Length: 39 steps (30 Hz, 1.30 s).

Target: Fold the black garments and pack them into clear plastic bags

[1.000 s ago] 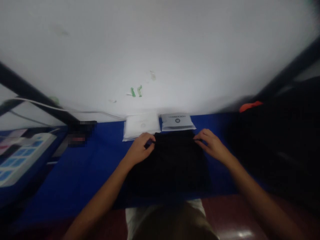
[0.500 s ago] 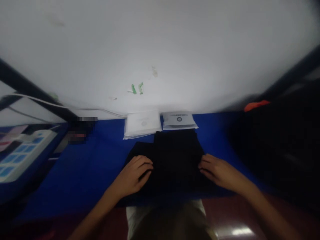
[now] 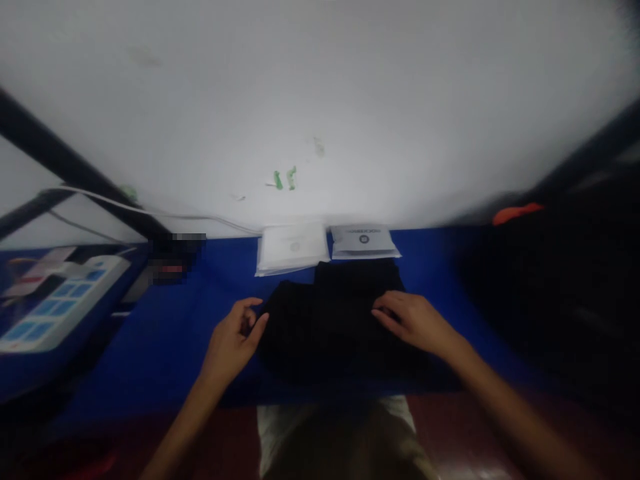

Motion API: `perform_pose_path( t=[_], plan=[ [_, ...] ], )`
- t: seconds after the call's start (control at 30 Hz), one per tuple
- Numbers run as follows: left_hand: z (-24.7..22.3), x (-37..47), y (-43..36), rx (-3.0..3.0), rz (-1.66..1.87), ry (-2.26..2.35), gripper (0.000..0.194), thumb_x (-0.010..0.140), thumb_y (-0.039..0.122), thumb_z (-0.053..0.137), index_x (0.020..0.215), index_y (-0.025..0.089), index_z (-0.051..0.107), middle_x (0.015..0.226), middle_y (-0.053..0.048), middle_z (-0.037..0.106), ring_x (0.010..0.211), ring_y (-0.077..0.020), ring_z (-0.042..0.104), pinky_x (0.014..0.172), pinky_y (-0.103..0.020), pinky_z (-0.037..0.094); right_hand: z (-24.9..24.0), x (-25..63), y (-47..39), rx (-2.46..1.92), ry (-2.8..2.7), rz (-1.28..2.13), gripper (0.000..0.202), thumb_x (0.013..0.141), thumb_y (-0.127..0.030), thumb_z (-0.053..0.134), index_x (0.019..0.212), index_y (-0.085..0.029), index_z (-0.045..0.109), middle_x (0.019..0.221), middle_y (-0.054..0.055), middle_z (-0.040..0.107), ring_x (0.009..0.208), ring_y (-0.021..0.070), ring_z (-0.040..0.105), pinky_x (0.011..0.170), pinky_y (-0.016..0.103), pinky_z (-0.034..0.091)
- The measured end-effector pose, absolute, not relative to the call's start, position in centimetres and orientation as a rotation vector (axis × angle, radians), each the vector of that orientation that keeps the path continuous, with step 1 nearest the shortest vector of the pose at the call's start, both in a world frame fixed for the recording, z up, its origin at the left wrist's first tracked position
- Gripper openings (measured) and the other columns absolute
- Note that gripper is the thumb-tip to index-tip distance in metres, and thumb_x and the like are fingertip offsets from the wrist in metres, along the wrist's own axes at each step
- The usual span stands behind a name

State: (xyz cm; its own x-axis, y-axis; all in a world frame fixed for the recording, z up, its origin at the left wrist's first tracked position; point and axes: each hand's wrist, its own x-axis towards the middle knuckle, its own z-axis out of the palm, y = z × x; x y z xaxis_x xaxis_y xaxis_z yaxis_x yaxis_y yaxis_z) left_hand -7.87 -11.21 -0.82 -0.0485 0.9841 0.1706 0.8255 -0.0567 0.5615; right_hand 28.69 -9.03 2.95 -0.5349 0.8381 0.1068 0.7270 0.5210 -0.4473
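Note:
A piece of black clothing [image 3: 335, 320] lies spread on the blue tabletop, too dark to tell its exact kind. Beside its left edge is my left hand [image 3: 237, 337], thumb and fingers apart, with the fingertips close to the fabric. My right hand [image 3: 413, 320] is over the right part of the clothing, its fingers bent and drawn together on the cloth. Just behind the clothing lie a white plastic packet stack [image 3: 293, 249] and a packet with a round dark logo [image 3: 365, 241].
A white power strip with blue sections [image 3: 67, 303] is at the left. A white cable [image 3: 195, 217] runs along the wall [image 3: 380, 120]. A dark mass [image 3: 560, 307] fills the right side, with an orange piece [image 3: 517, 213] at its top.
My left hand has moved left off the cloth to its edge, and its fingers have spread. My right hand has moved inward from the right edge. The view has shifted slightly.

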Motion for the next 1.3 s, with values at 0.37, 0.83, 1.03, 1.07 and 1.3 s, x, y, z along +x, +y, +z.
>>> perform_pose_path(
  t=[0.37, 0.83, 1.03, 1.07, 1.3],
  plan=[
    [0.2, -7.2, -10.7, 2.088, 0.602, 1.955, 0.023, 0.092, 0.038, 0.052, 0.108, 0.025, 0.06, 0.086, 0.0, 0.062, 0.076, -0.0186, 0.062, 0.061, -0.027, 0.045, 2.3, 22.4, -7.0, -1.05, -2.547, 0.656, 0.018, 0.095, -0.032, 0.052, 0.096, -0.019, 0.064, 0.087, 0.005, 0.068, 0.076, 0.0172, 0.063, 0.066, 0.027, 0.042],
    [3.2, 5.2, -10.9, 2.111, 1.253, 1.118, 0.015, 0.089, 0.029, 0.062, 0.103, 0.024, 0.06, 0.079, 0.001, 0.063, 0.064, -0.011, 0.059, 0.062, -0.024, 0.049, 2.6, 20.8, -5.5, -0.956, -1.44, 1.774, 0.03, 0.078, -0.043, 0.068, 0.069, -0.018, 0.054, 0.058, -0.004, 0.057, 0.046, 0.0077, 0.05, 0.04, 0.018, 0.039],
    [1.8, 4.4, -9.9, 2.04, 1.242, 1.29, 0.015, 0.089, 0.031, 0.059, 0.101, 0.023, 0.058, 0.069, 0.004, 0.057, 0.055, -0.0097, 0.053, 0.058, -0.023, 0.047, 2.4, 27.4, -5.9, -1.186, -1.307, 1.633, 0.016, 0.075, -0.03, 0.067, 0.075, -0.019, 0.055, 0.057, -0.008, 0.051, 0.042, 0.0058, 0.042, 0.04, 0.018, 0.035],
    [1.4, 4.1, -9.6, 2.0, 1.243, 1.359, 0.016, 0.089, 0.032, 0.058, 0.102, 0.023, 0.057, 0.067, 0.005, 0.055, 0.054, -0.0097, 0.052, 0.058, -0.023, 0.046, 2.2, 28.6, -6.2, -1.218, -1.273, 1.627, 0.015, 0.075, -0.029, 0.067, 0.076, -0.019, 0.056, 0.057, -0.008, 0.052, 0.042, 0.0062, 0.043, 0.041, 0.018, 0.035],
    [-0.6, 5.6, -7.9, 1.931, 0.74, 1.499, 0.04, 0.089, 0.046, 0.055, 0.12, 0.024, 0.046, 0.074, 0.004, 0.061, 0.06, -0.0148, 0.059, 0.06, -0.028, 0.046, 0.5, 34.6, -7.5, -1.412, -1.302, 1.516, 0.018, 0.077, -0.035, 0.066, 0.082, -0.019, 0.06, 0.065, -0.003, 0.056, 0.052, 0.0099, 0.05, 0.046, 0.02, 0.037]
  ],
)
